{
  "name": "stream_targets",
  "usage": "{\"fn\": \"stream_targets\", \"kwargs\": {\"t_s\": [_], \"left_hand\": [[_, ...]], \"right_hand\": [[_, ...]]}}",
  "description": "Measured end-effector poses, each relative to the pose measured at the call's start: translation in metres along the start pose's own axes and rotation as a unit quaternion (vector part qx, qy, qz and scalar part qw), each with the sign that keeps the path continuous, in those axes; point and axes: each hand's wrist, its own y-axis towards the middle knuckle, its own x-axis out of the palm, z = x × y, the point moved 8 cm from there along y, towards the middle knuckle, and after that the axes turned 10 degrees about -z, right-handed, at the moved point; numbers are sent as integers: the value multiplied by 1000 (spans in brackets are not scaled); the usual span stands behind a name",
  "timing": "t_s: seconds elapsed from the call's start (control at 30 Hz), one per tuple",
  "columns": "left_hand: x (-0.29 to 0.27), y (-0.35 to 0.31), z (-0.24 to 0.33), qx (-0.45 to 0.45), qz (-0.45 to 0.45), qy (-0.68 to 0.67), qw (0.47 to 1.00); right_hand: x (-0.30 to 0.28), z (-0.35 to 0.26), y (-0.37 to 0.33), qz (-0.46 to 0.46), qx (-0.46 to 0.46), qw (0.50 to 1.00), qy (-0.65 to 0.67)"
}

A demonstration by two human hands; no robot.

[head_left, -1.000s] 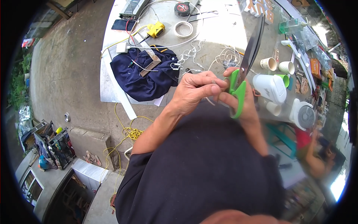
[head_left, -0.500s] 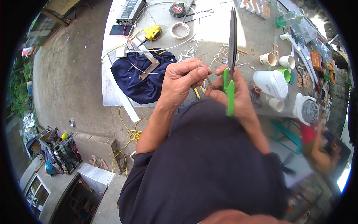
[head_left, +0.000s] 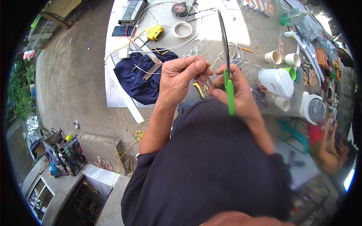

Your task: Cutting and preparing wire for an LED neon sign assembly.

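Here the left hand [head_left: 178,77] pinches a thin strand [head_left: 211,81], running between the hands towards five o'clock; the right hand [head_left: 244,96] curls round green-handled scissors [head_left: 230,98], blades towards twelve. Best to hold the strand taut, blades clear of fingertips.

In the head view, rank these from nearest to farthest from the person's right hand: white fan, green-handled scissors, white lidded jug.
From the right hand:
1. Green-handled scissors: held in that hand, blades pointing away from the person.
2. White lidded jug: on the table, just to the hand's right.
3. White fan: farther right, beyond the jug.
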Motion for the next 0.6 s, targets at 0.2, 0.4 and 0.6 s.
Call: {"fn": "stream_targets", "kwargs": {"t_s": [0.2, 0.4, 0.6], "left_hand": [[-18, 4, 16, 44, 18, -92, 995], [-33, 6, 24, 74, 41, -136, 987], [-33, 5, 23, 93, 48, -154, 983]], "right_hand": [[2, 1, -3, 0, -9, 1000, -7], [1, -7, -3, 0, -57, 998, 3], [1, -7, -3, 9, -48, 999, -4]]}}
